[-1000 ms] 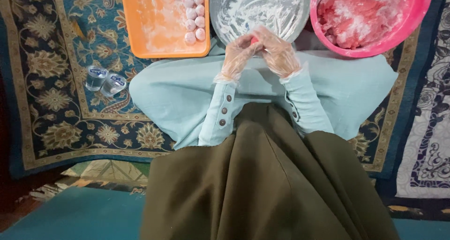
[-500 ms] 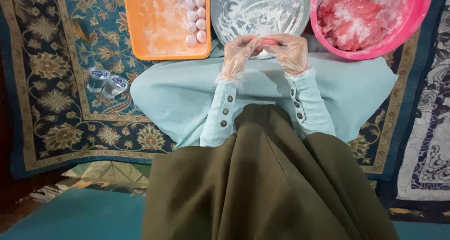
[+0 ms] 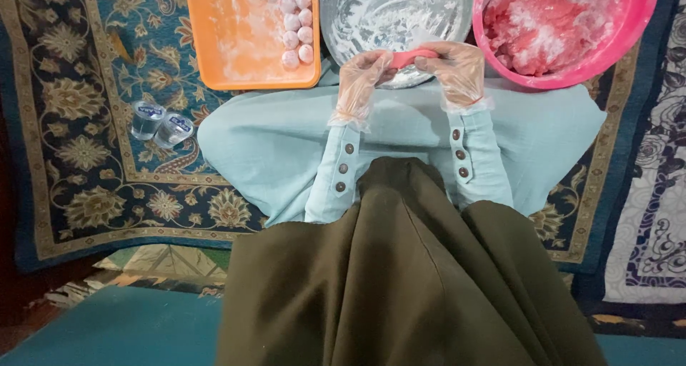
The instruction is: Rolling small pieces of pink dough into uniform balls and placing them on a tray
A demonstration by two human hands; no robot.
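Note:
Both hands wear thin clear plastic gloves. My left hand (image 3: 361, 80) and my right hand (image 3: 457, 69) hold the two ends of a stretched pink dough piece (image 3: 413, 54), just above the near rim of a floured metal bowl (image 3: 357, 16). To the right stands a pink bowl (image 3: 607, 48) filled with pink dough dusted in white flour. An orange tray (image 3: 236, 37) on the left carries a column of small floured dough balls (image 3: 294, 19) along its right side.
I sit on a patterned blue and gold carpet (image 3: 86, 123), light blue cloth over my knees and an olive cloth hanging below. Two small sealed plastic water cups (image 3: 161, 123) lie left of my knee. A dark floral rug (image 3: 654, 209) lies at the right.
My hands were pressed together around the pink piece; they have since moved apart, drawing the dough out into a flat strip between them.

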